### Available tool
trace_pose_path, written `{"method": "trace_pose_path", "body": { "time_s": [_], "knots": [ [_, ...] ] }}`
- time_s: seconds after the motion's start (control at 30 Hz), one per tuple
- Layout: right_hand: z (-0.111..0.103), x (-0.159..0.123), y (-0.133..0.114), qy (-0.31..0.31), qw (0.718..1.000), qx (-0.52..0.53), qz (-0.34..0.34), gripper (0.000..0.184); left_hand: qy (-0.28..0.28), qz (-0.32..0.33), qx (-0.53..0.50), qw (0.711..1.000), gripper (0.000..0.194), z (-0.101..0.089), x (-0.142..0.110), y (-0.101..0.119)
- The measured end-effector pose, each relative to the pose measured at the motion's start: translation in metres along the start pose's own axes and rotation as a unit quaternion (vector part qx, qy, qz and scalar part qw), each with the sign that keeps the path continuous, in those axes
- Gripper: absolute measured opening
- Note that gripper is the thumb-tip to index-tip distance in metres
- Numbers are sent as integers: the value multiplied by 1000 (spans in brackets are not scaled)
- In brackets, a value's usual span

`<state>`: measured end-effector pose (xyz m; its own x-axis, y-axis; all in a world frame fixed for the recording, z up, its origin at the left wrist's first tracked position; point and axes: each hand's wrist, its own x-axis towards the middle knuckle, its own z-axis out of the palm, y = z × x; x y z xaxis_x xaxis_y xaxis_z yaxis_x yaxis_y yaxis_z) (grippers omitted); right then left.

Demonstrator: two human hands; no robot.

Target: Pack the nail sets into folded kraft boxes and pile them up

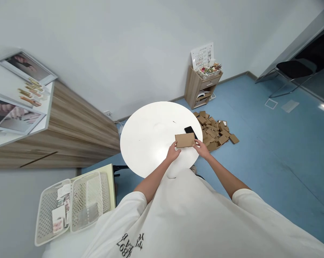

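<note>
A small flat brown cardboard box (185,140) is held between my two hands over the right part of the round white table (143,132). My left hand (174,151) grips its left end, thumb at the near edge. At the right end, the fingers of my right hand (201,148) close on the corner. The box looks closed, its lid facing up. Just behind it lies a black phone (189,129), partly covered by the box.
A heap of brown cardboard boxes (214,130) lies on the blue floor right of the table. Behind it stands a small wooden cabinet (194,87) with a basket (210,73) on top. White plastic baskets (74,200) and a long wooden cabinet (81,122) are at left.
</note>
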<state>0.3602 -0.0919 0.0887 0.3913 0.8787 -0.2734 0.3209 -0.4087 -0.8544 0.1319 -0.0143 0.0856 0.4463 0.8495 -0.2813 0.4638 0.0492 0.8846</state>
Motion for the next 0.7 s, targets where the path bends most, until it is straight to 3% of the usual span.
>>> {"method": "trace_pose_path", "body": {
  "time_s": [0.27, 0.47, 0.7],
  "knots": [
    [-110, 24, 47, 31, 999, 8, 8, 55, -15, 18, 38, 999, 69, 93, 49, 63],
    [-180, 37, 76, 55, 997, 9, 43, 59, -42, 58, 48, 996, 69, 159, 85, 102],
    [-239, 61, 95, 140, 985, 92, 33, 72, -94, 108, 64, 988, 77, 206, 145, 170]
  ]
}}
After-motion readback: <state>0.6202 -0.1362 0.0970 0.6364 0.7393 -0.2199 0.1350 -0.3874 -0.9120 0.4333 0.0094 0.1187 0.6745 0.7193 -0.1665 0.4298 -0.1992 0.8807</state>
